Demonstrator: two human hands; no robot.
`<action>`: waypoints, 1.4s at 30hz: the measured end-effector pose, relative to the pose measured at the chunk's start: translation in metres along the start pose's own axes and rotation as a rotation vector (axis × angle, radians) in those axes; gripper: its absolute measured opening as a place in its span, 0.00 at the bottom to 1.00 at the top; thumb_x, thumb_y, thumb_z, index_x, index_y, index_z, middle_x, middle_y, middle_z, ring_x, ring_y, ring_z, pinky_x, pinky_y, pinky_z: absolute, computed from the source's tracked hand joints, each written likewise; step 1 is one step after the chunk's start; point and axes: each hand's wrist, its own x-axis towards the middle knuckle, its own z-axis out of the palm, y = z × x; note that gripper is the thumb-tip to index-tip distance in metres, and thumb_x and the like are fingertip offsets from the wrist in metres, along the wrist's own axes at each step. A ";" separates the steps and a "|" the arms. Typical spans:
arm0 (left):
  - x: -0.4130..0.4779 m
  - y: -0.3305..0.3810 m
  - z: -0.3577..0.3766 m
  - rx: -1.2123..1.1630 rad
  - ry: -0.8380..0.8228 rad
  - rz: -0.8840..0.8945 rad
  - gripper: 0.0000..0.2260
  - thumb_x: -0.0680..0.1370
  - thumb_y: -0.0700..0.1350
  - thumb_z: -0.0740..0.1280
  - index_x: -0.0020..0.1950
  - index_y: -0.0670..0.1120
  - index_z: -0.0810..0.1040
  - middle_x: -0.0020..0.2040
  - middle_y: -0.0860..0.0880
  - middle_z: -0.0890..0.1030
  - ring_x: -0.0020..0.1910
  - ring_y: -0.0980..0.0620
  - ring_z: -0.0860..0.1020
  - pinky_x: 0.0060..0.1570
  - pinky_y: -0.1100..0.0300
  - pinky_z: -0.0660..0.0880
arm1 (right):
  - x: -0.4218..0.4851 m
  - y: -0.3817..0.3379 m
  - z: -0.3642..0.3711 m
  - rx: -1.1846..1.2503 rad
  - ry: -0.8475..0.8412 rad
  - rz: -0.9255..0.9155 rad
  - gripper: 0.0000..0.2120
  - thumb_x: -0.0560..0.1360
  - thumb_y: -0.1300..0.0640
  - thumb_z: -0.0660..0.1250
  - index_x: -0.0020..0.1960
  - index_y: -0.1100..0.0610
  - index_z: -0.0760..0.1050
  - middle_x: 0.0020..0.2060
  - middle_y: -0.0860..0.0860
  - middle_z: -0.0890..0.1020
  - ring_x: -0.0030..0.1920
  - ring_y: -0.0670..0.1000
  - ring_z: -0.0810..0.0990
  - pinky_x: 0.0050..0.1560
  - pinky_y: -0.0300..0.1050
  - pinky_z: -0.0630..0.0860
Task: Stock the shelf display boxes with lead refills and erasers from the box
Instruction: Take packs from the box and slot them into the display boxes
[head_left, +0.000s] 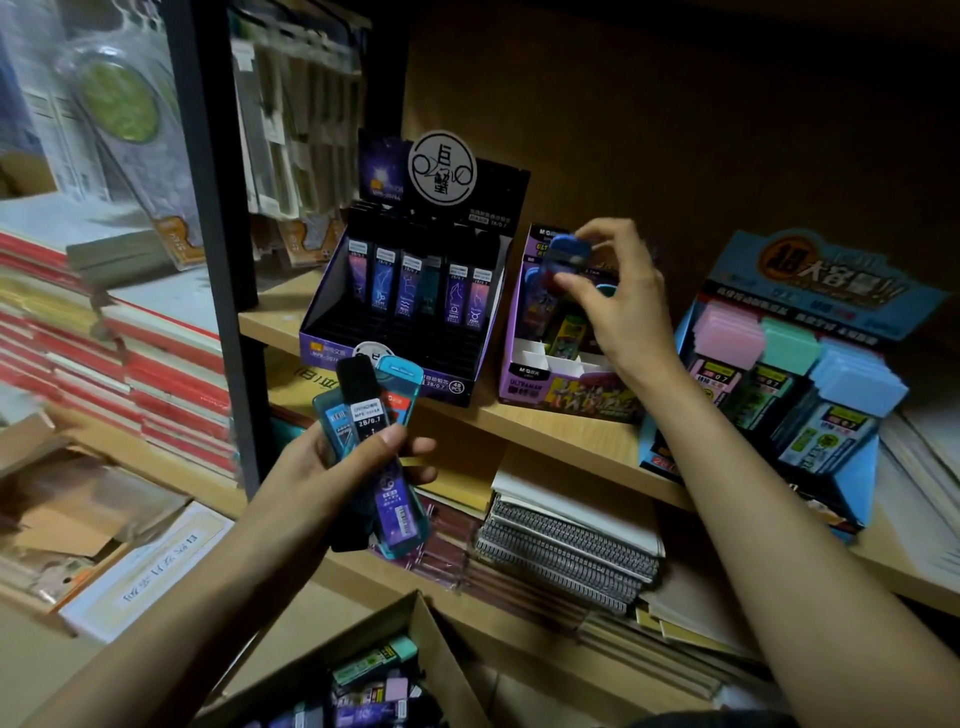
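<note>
My left hand (337, 467) grips a fan of lead refill cases (379, 415), black, teal and purple, below the shelf edge. My right hand (618, 301) pinches a blue-capped refill case (566, 260) over the purple Ultraman display box (561, 384), which has white dividers and a few cases inside. To its left stands the black and purple constellation display box (415, 312) with a row of upright refills. At right sits the blue display box (779, 384) with pastel-capped refills. The cardboard supply box (421, 623) lies at the bottom with loose refills.
The wooden shelf (519, 421) carries all three display boxes. Spiral notebooks (566, 545) are stacked on the shelf below. A black metal upright (218, 208) stands at left, with red and white book stacks (156, 364) beyond it. Hanging blister packs (291, 104) fill the upper left.
</note>
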 end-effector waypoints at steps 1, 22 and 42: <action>-0.001 0.000 0.001 0.000 -0.004 0.000 0.19 0.67 0.49 0.67 0.57 0.48 0.74 0.49 0.47 0.85 0.45 0.49 0.84 0.35 0.60 0.80 | -0.002 0.001 0.001 -0.027 -0.033 0.000 0.17 0.73 0.58 0.70 0.60 0.55 0.71 0.53 0.49 0.75 0.57 0.51 0.72 0.53 0.27 0.64; -0.006 0.006 0.017 -0.016 -0.009 0.019 0.12 0.69 0.47 0.67 0.52 0.48 0.76 0.45 0.46 0.85 0.43 0.50 0.84 0.35 0.61 0.80 | -0.063 -0.097 0.011 0.371 -0.570 0.292 0.06 0.77 0.50 0.64 0.48 0.52 0.75 0.38 0.50 0.81 0.36 0.46 0.78 0.35 0.38 0.71; -0.008 0.006 0.033 -0.076 -0.045 -0.021 0.09 0.71 0.45 0.66 0.49 0.44 0.73 0.43 0.43 0.85 0.40 0.49 0.84 0.34 0.58 0.81 | -0.048 -0.056 -0.043 0.653 -0.130 0.554 0.02 0.77 0.60 0.64 0.48 0.56 0.75 0.43 0.51 0.82 0.40 0.46 0.81 0.34 0.37 0.75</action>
